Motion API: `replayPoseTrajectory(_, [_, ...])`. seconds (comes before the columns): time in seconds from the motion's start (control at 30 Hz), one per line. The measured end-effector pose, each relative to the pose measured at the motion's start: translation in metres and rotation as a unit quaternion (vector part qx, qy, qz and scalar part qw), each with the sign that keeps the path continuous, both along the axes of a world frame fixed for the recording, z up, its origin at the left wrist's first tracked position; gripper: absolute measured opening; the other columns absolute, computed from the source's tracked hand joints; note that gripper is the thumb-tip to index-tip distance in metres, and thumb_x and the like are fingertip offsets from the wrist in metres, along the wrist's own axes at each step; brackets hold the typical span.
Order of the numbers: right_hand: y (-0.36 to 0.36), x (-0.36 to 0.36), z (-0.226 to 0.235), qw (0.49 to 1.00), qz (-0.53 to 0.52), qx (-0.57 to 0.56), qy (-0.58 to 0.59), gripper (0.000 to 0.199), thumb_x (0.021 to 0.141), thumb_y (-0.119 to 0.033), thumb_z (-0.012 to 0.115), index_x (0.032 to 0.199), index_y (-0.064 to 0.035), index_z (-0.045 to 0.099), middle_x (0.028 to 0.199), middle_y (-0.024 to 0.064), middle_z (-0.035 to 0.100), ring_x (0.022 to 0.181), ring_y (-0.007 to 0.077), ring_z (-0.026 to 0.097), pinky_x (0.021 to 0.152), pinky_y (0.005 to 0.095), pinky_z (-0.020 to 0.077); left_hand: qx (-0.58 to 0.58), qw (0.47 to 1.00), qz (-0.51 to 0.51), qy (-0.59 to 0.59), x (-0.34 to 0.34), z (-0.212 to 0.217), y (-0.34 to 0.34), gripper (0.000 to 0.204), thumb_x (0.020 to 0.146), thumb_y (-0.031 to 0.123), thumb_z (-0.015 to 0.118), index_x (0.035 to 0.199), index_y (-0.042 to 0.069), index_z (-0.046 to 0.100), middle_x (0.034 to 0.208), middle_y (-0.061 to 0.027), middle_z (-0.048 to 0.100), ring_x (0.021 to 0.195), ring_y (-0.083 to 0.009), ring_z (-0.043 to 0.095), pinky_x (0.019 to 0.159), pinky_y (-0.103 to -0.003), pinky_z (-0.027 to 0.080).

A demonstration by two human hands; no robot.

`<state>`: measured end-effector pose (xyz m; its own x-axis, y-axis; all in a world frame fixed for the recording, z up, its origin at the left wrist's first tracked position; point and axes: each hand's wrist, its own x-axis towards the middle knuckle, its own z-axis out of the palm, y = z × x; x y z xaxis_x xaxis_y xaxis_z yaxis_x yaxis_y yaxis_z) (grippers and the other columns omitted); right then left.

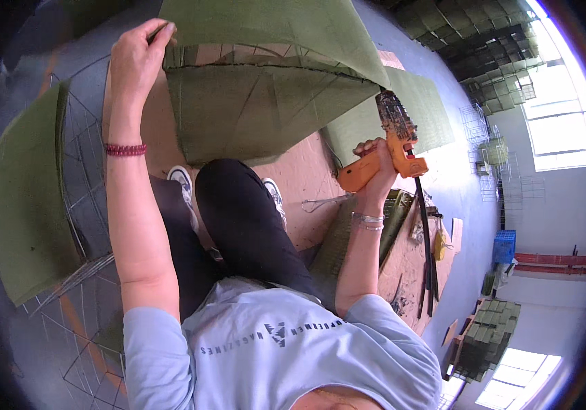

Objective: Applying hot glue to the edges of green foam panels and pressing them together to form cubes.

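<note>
My right hand (379, 164) is wrapped round the handle of an orange glue gun (361, 171). Dark residue cakes its front end, and long black glue sticks (424, 232) hang from its back. The nozzle end is at the right corner of green mesh fabric (259, 27), which lies over a wire frame. A dark line of glue (265, 66) runs along the seam above the frame's lower green panel (238, 113). At the upper left, my left hand (139, 61) is closed, its fingertips pinching the fabric's edge. Whether the nozzle touches the fabric, I cannot tell.
Brown cardboard (293, 184) lies under the frame and my feet. To the left stands another green-covered wire frame (30, 198). A cardboard-topped surface (416, 273) sits by my right arm. Stacked green frames (491, 328), a blue crate (504, 246) and windows are farther right.
</note>
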<state>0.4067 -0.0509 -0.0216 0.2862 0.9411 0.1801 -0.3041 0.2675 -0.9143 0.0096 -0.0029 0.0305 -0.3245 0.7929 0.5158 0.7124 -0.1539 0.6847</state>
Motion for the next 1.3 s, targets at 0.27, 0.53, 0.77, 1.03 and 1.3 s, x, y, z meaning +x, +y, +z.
replayPoseTrajectory(0.27, [0.000,0.026,0.016,0.999,-0.010,-0.013,-0.032,0.008,0.085,-0.008,0.054,0.087,0.0002,0.052,0.072,0.0080,0.053,0.065,0.0204,0.055,0.064,0.0333,0.0487,0.106,0.994,-0.011,-0.025,0.020,0.022,-0.004,0.023,0.085,0.015,0.059,0.070,-0.002,0.058,0.059,-0.0096,0.057,0.051,-0.0180,0.053,0.051,-0.030,0.041])
replayPoseTrajectory(0.53, [0.007,0.039,0.028,0.996,0.043,-0.046,-0.069,0.016,0.087,-0.020,0.056,0.085,-0.0044,0.052,0.073,0.0079,0.055,0.067,0.0206,0.055,0.066,0.0340,0.0473,0.115,0.993,0.011,-0.034,0.017,0.020,-0.001,0.021,0.083,0.012,0.058,0.073,-0.005,0.060,0.061,-0.0126,0.059,0.055,-0.0186,0.056,0.053,-0.032,0.042])
replayPoseTrajectory(0.77, [0.003,0.040,0.033,0.995,0.051,-0.053,-0.070,0.017,0.088,-0.021,0.055,0.083,-0.0050,0.052,0.073,0.0077,0.055,0.069,0.0206,0.055,0.068,0.0340,0.0462,0.124,0.991,-0.003,-0.048,0.014,0.021,-0.001,0.019,0.083,0.011,0.059,0.075,-0.006,0.062,0.062,-0.0139,0.061,0.057,-0.0184,0.059,0.055,-0.031,0.044])
replayPoseTrajectory(1.03, [-0.001,0.032,0.034,0.995,0.048,-0.042,-0.078,0.017,0.088,-0.021,0.054,0.082,-0.0050,0.052,0.073,0.0075,0.055,0.069,0.0203,0.054,0.068,0.0333,0.0457,0.136,0.991,-0.002,-0.010,0.011,0.019,-0.001,0.019,0.083,0.011,0.059,0.074,-0.006,0.061,0.062,-0.0147,0.060,0.057,-0.0204,0.059,0.055,-0.033,0.044])
replayPoseTrajectory(1.3, [0.004,0.043,0.038,0.996,0.052,-0.066,-0.035,0.016,0.087,-0.018,0.056,0.082,-0.0032,0.052,0.071,0.0090,0.055,0.066,0.0227,0.055,0.065,0.0356,0.0474,0.124,0.992,0.004,-0.004,0.012,0.016,-0.001,0.021,0.083,0.012,0.058,0.074,-0.007,0.060,0.062,-0.0156,0.059,0.057,-0.0212,0.058,0.055,-0.033,0.043])
